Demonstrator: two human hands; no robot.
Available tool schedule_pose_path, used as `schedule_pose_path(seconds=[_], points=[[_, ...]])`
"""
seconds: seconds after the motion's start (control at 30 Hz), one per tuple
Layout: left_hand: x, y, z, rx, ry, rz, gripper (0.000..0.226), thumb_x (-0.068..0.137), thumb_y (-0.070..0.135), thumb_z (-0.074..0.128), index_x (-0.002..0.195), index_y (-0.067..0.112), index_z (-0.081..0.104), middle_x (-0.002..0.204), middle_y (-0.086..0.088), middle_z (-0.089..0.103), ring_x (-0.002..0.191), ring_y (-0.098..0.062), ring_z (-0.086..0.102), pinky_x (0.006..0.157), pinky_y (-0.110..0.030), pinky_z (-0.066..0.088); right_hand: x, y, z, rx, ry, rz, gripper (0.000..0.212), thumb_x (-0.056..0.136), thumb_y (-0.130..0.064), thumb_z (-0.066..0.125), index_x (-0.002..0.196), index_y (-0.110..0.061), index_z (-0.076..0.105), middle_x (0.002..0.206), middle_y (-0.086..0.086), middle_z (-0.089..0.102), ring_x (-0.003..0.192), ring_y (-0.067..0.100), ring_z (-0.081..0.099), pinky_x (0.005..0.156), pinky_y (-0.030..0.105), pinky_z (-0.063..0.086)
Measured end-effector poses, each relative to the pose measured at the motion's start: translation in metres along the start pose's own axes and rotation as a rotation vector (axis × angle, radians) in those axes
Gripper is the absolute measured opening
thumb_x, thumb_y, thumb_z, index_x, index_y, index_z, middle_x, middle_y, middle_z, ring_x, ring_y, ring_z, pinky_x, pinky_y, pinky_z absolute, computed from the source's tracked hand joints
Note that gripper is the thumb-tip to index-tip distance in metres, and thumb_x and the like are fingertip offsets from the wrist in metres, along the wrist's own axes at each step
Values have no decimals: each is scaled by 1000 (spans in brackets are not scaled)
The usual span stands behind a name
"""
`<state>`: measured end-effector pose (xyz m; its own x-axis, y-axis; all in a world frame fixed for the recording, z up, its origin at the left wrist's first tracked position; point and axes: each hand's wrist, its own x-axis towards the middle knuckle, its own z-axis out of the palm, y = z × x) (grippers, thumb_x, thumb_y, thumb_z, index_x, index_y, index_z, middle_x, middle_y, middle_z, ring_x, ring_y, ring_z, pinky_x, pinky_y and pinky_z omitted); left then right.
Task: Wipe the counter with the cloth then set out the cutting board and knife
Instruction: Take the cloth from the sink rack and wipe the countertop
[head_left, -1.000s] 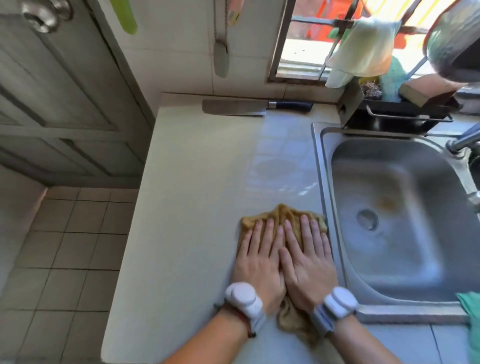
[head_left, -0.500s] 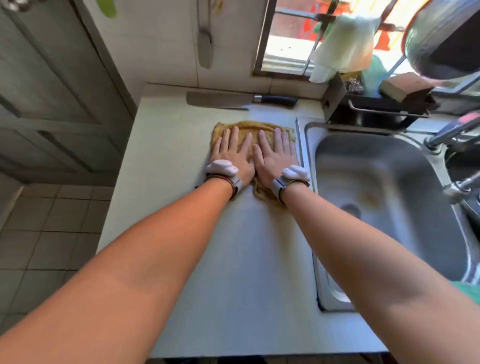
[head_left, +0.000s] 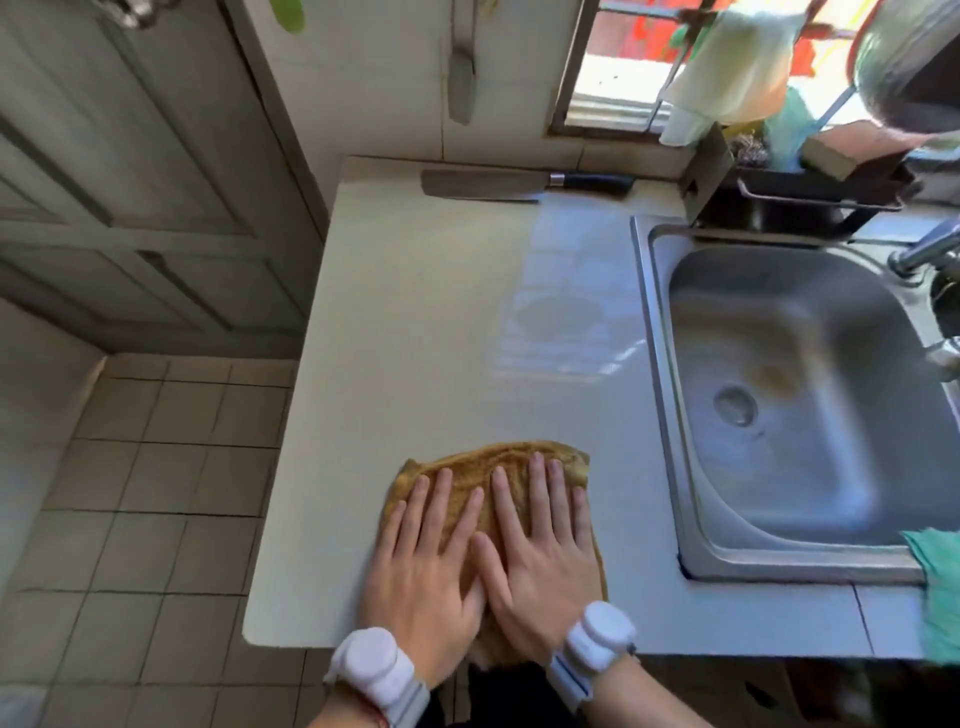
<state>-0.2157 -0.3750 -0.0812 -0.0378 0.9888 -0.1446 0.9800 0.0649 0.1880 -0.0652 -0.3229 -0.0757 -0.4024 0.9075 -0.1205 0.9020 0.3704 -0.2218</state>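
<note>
A brown cloth (head_left: 498, 460) lies near the front edge of the pale counter (head_left: 415, 322). My left hand (head_left: 426, 551) and my right hand (head_left: 540, 545) press flat on it side by side, fingers spread and pointing away from me. A cleaver-like knife (head_left: 483, 185) with a dark handle lies along the back wall, blade to the left, far from both hands. I cannot pick out a cutting board for certain.
A steel sink (head_left: 779, 395) fills the counter's right side, with a faucet (head_left: 924, 249) at its far right. A dark rack (head_left: 810, 192) with sponges stands behind it. A green cloth (head_left: 940, 582) hangs at the front right. The counter's left edge drops to tiled floor (head_left: 145, 493).
Both hands have pulled the cloth from the back of the counter near the knife to the front edge, slightly left of where it lay a second ago.
</note>
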Motion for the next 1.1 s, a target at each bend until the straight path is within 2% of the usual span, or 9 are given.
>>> schedule_pose_path(seconds=[0.13,0.33,0.4,0.5,0.57,0.67,0.8,0.97,1.1], points=[[90,-24,-23,11,80,-69,69,88,52,37,152,29,30,163,-11,25,151,-28,21,121,-47,22,101,0,-15,3,8,-47,63,99,-58,21,157,-33,16,167,10,8,154,27,1,123,51,8],[279,-79,-62,9,110,-154,62,94,49,34,153,33,26,166,-7,17,152,-25,15,124,-43,13,295,-11,-40,45,34,95,61,99,-56,13,156,-36,13,168,8,6,153,28,0,123,49,-1],[319,-95,-70,13,110,-142,60,96,50,33,154,33,24,166,-7,16,153,-25,13,124,-43,11,335,-14,-45,64,16,120,61,99,-55,11,156,-36,11,168,8,2,153,27,-4,122,48,-5],[347,-107,-71,3,135,-130,64,94,55,21,154,33,22,166,-7,15,153,-26,12,124,-44,10,359,-16,-47,110,15,141,61,98,-53,8,157,-36,9,168,7,-1,153,26,-6,122,48,-7],[350,-109,-73,-1,168,-125,66,93,56,18,154,32,22,166,-8,15,153,-27,12,124,-44,10,360,-18,-51,109,33,134,61,98,-53,8,157,-36,8,168,6,-2,153,26,-7,122,47,-7],[338,-109,-73,-23,131,-117,64,95,54,22,154,32,19,166,-8,13,153,-27,10,125,-44,8,349,-20,-55,70,-8,114,62,98,-55,8,157,-34,6,168,7,-4,153,26,-8,123,47,-5],[302,-117,-70,-15,103,-105,68,90,58,17,154,34,19,166,-7,13,153,-27,11,124,-45,10,321,-30,-47,25,-12,84,64,98,-59,9,157,-34,7,168,7,-2,153,27,-6,123,47,-4],[198,-123,-58,-4,158,-92,67,90,52,27,153,30,25,164,-11,21,151,-30,19,123,-45,18,231,-65,-23,73,23,2,64,98,-57,18,157,-29,18,166,13,9,153,31,3,123,50,3],[89,-124,-42,-6,131,-136,67,92,53,30,154,29,23,165,-11,17,152,-29,15,122,-47,22,132,-92,4,67,50,-58,63,100,-54,22,157,-27,20,166,15,12,153,32,4,122,52,8]])
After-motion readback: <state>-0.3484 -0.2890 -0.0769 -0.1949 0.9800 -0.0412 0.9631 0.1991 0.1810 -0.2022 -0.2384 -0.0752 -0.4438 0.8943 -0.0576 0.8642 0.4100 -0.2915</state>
